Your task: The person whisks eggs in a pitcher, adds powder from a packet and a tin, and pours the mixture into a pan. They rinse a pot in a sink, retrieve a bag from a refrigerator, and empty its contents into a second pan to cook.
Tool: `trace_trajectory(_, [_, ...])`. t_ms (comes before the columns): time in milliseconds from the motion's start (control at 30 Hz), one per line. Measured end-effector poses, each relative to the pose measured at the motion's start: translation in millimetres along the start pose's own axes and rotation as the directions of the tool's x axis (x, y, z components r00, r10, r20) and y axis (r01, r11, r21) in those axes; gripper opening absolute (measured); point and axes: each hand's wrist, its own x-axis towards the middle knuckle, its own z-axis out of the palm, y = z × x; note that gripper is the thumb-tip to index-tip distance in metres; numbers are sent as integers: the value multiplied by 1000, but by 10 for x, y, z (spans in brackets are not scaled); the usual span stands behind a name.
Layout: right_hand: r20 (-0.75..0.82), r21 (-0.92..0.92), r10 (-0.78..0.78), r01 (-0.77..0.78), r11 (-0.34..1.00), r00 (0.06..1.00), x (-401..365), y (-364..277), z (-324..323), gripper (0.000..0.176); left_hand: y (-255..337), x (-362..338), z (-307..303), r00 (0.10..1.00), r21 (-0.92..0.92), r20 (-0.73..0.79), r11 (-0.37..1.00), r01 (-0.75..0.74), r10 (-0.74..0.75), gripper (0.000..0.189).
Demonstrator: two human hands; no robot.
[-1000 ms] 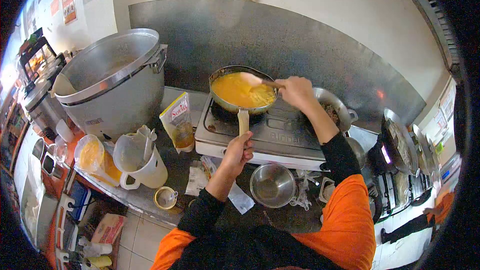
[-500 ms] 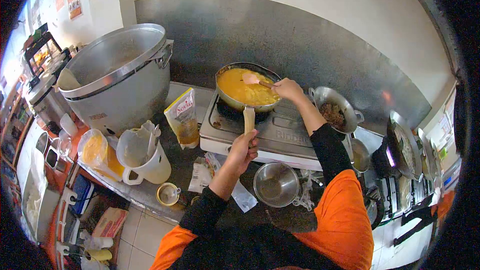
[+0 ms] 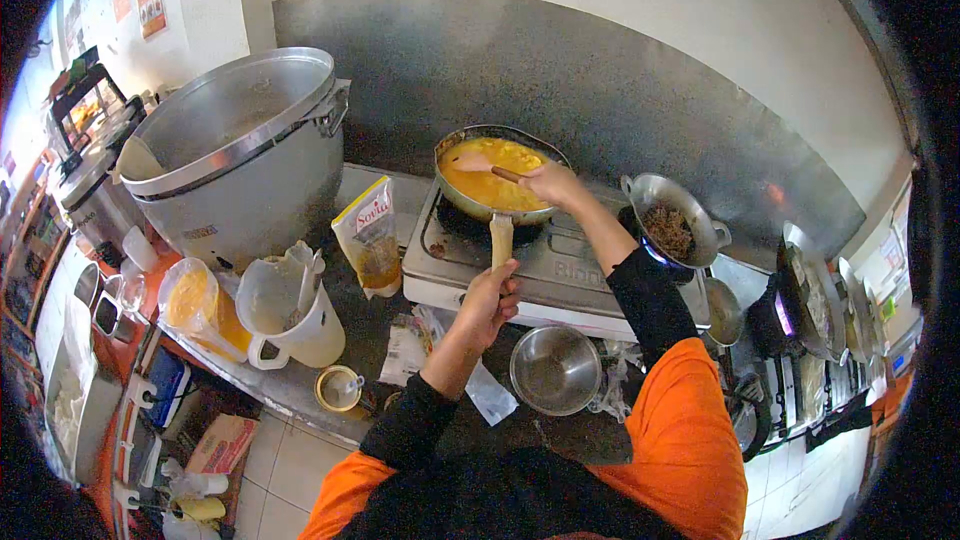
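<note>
My left hand (image 3: 487, 306) is wrapped round the light handle (image 3: 501, 240) of a frying pan (image 3: 447, 198) on the gas stove (image 3: 430, 275). Yellow egg mixture (image 3: 514, 198) fills the pan, with thicker lumps toward the back and right. My right hand (image 3: 552, 184) grips the brown handle of a spatula (image 3: 474, 162), whose pale pink blade lies in the egg at the pan's left side. Right of the pan, a small wok (image 3: 652, 186) holds dark brown shredded food (image 3: 668, 230) over a blue flame.
A large metal pot (image 3: 260, 185) stands at the left. Near it are an oil pouch (image 3: 370, 240), a white jug (image 3: 318, 332) and a container of orange liquid (image 3: 195, 300). A steel bowl (image 3: 556, 370) sits before the stove. More pans (image 3: 808, 285) stand at the far right.
My right hand has moved left and slightly down, sweeping the spatula blade to the pan's left side. My left hand keeps its hold on the pan handle.
</note>
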Motion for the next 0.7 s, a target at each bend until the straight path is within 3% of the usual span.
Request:
trace_trajectory(167, [37,1,-58,58,998,998,-21,-39,50,30,4,11,-11,1000,0,20,1000,-4,4,16])
trace_trajectory(267, [-31,-135,-118,113,984,993,0,-40,117,32,-6,11,-17,999,-8,33,1000,-4,4,16])
trace_trajectory(367, [47,-134,-33,39,990,998,-85,-139,22,33,1,4,-13,1000,-5,22,1000,6,-6,16])
trace_trajectory(467, [32,-137,-70,74,988,997,-165,-194,-51,33,-4,20,-39,999,-8,38,1000,13,-12,17])
trace_trajectory(567, [-25,-152,-61,56,987,998,-408,-417,-256,31,-6,-1,-23,1000,-20,10,1000,13,-13,17])
trace_trajectory(700, [-164,-198,-167,134,971,972,-534,-486,-314,28,5,-21,0,999,-1,-32,1000,8,-8,17])
